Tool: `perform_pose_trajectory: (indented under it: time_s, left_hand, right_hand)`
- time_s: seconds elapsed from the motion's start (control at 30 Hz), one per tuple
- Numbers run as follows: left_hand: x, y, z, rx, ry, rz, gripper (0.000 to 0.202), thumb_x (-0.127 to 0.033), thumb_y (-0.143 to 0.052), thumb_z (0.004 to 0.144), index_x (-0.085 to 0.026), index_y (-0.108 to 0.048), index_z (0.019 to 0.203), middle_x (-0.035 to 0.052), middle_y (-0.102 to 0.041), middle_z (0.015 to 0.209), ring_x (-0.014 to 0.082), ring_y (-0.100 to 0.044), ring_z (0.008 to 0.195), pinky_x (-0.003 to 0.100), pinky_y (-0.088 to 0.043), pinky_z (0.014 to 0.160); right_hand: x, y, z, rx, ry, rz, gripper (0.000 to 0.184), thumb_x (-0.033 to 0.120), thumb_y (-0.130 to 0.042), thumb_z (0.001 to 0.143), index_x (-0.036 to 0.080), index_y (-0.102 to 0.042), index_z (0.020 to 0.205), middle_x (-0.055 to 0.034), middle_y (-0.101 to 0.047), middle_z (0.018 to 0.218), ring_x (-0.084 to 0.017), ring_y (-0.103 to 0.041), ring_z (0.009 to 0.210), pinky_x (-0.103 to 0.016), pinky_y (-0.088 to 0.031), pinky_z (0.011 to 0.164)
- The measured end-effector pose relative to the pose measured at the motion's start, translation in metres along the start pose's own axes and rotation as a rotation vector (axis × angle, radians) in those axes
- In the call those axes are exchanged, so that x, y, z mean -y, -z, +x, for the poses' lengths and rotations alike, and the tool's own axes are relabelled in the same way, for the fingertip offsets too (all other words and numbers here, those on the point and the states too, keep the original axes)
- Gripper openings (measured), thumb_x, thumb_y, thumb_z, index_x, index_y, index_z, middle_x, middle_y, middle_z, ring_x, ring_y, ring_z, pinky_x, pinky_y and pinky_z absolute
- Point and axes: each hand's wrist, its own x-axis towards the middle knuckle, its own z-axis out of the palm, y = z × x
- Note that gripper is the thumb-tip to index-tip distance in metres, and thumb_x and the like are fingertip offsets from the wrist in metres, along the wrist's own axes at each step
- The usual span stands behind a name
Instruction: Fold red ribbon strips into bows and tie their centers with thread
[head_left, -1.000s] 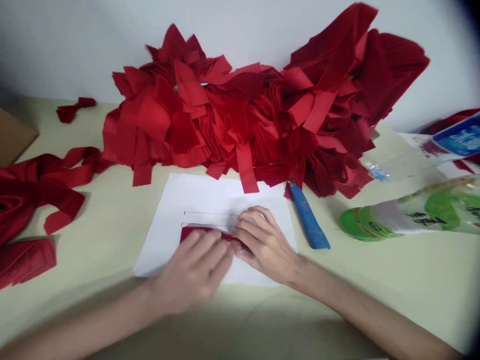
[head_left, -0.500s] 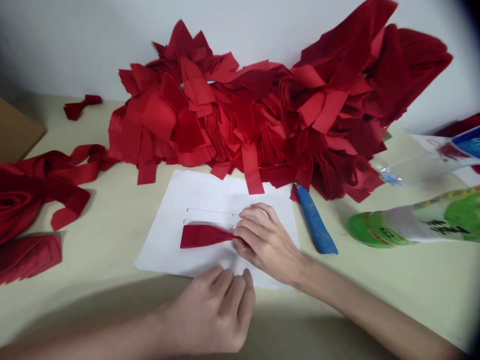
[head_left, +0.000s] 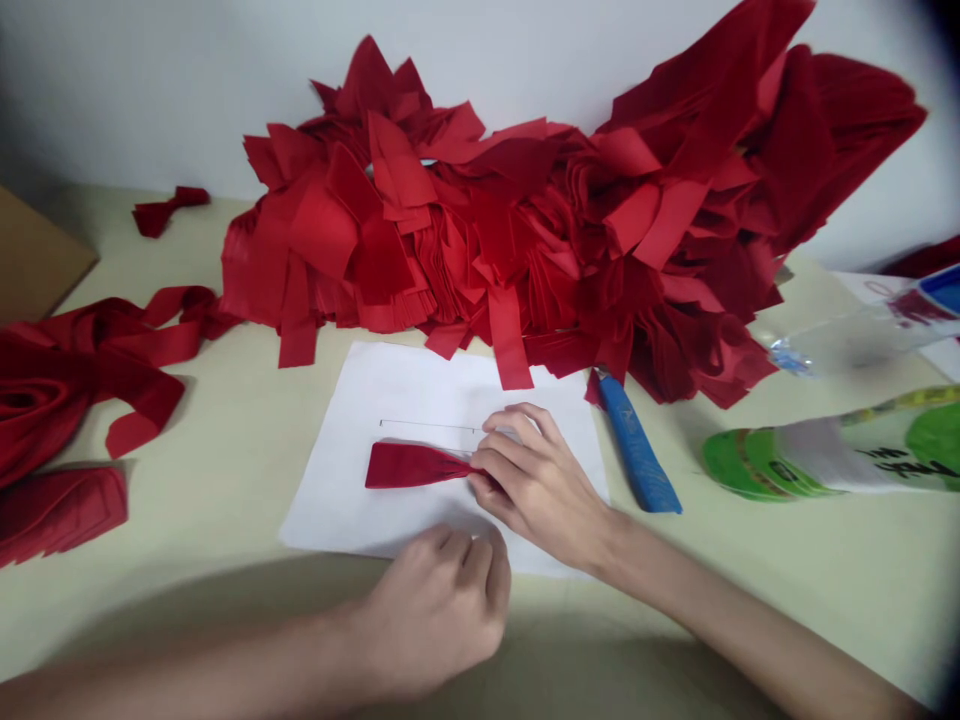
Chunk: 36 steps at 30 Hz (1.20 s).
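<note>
A red velvet ribbon piece (head_left: 412, 467) lies across the white paper (head_left: 330, 500), flat and wide at its left end and gathered narrow at the right. There my right hand (head_left: 544, 480) pinches it, hiding the rest. Thin ruled black lines show on the sheet just above the ribbon. My left hand (head_left: 446, 610) is closed, knuckles up, over the paper's near edge, below the right hand; its fingertips are hidden, so whether anything is in them cannot be made out.
A big heap of red ribbon pieces (head_left: 480, 230) stands along the wall. A blue-handled cutter (head_left: 637, 445) and a green and white packet (head_left: 825, 455) lie to the right. Coiled red ribbon (head_left: 45, 400) and a stack of cut pieces (head_left: 60, 510) are at left, near a cardboard box (head_left: 37, 260).
My left hand has shifted slightly up and stays closed. The ribbon has moved a little up on the paper, covering more of the lower ruled line. The view has shifted slightly.
</note>
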Motion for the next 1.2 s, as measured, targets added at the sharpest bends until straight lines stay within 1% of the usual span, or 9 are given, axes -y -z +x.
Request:
perform_pose_trajectory:
  time_s: [0.13,0.27,0.33,0.4,0.5,0.63,0.93,1.1,1.2]
  left_hand:
    - [0.019,0.009,0.005,-0.042,0.100,0.005,0.017,-0.002,-0.048,0.067,-0.010,-0.062,0.074,0.0033,-0.056,0.058,0.0179,-0.050,0.046,0.031,-0.038,0.040]
    - [0.042,0.014,0.008,-0.110,0.347,-0.055,0.013,-0.007,-0.052,0.075,-0.015,-0.061,0.071,-0.0003,-0.056,0.059,0.0161,-0.052,0.051,0.029,-0.039,0.046]
    - [0.051,0.015,0.010,-0.076,0.468,-0.141,0.011,-0.011,-0.054,0.077,-0.016,-0.063,0.076,0.0000,-0.059,0.066,0.0165,-0.057,0.060,0.029,-0.041,0.051]
    - [0.058,0.014,0.014,-0.016,0.533,-0.223,0.012,-0.013,-0.055,0.077,-0.017,-0.065,0.082,0.0009,-0.061,0.073,0.0174,-0.059,0.070,0.028,-0.042,0.054]
    - [0.062,0.011,0.020,0.051,0.532,-0.316,0.015,-0.013,-0.055,0.076,-0.019,-0.067,0.083,0.0006,-0.061,0.074,0.0178,-0.058,0.075,0.028,-0.042,0.056]
    - [0.063,0.009,0.026,0.104,0.493,-0.389,0.017,-0.009,-0.054,0.073,-0.020,-0.068,0.077,0.0000,-0.061,0.070,0.0174,-0.057,0.073,0.028,-0.042,0.058]
    - [0.064,0.004,0.032,0.154,0.401,-0.310,0.020,-0.006,-0.049,0.075,-0.017,-0.062,0.065,0.0007,-0.062,0.067,0.0179,-0.056,0.071,0.030,-0.043,0.060]
    - [0.061,0.001,0.034,0.132,0.388,-0.252,0.020,-0.005,-0.048,0.073,-0.016,-0.060,0.061,0.0013,-0.060,0.062,0.0173,-0.055,0.067,0.029,-0.042,0.056]
    - [0.060,0.001,0.033,0.099,0.380,-0.253,0.021,-0.005,-0.047,0.073,-0.016,-0.058,0.058,0.0013,-0.059,0.062,0.0171,-0.055,0.069,0.028,-0.040,0.053]
  right_hand:
    - [-0.002,0.001,-0.001,0.005,0.001,0.003,0.017,0.014,-0.049,0.084,0.014,-0.064,0.076,-0.0043,-0.062,0.074,-0.021,-0.051,0.096,-0.042,-0.036,0.096]
    - [-0.002,0.002,-0.002,-0.003,-0.009,0.018,0.017,0.015,-0.050,0.084,0.014,-0.064,0.076,-0.0037,-0.062,0.073,-0.021,-0.051,0.096,-0.041,-0.036,0.096]
    - [-0.002,0.002,-0.002,-0.004,-0.016,0.018,0.016,0.014,-0.051,0.084,0.015,-0.064,0.076,-0.0038,-0.063,0.074,-0.020,-0.051,0.097,-0.040,-0.036,0.096]
    - [-0.003,0.003,-0.002,0.006,-0.016,0.012,0.016,0.015,-0.051,0.084,0.015,-0.064,0.075,-0.0041,-0.063,0.075,-0.020,-0.051,0.097,-0.040,-0.037,0.096]
    - [-0.004,0.004,-0.003,0.022,-0.005,0.002,0.016,0.016,-0.051,0.085,0.015,-0.064,0.076,-0.0042,-0.063,0.075,-0.020,-0.050,0.097,-0.041,-0.037,0.096]
    - [-0.007,0.005,-0.004,0.044,0.005,-0.015,0.018,0.016,-0.049,0.086,0.015,-0.066,0.080,-0.0045,-0.063,0.077,-0.021,-0.050,0.099,-0.042,-0.036,0.097]
    - [-0.007,0.004,-0.006,0.045,-0.009,0.016,0.019,0.021,-0.049,0.089,0.015,-0.067,0.084,-0.0043,-0.064,0.079,-0.021,-0.050,0.099,-0.040,-0.036,0.096]
    - [-0.013,0.013,-0.009,0.062,-0.077,0.134,0.016,0.025,-0.051,0.089,0.018,-0.065,0.090,-0.0036,-0.065,0.082,-0.020,-0.052,0.098,-0.039,-0.041,0.091]
    - [-0.023,0.030,-0.017,-0.052,-0.206,0.194,0.014,0.024,-0.053,0.088,0.019,-0.062,0.098,-0.0052,-0.065,0.093,-0.020,-0.054,0.098,-0.038,-0.045,0.088]
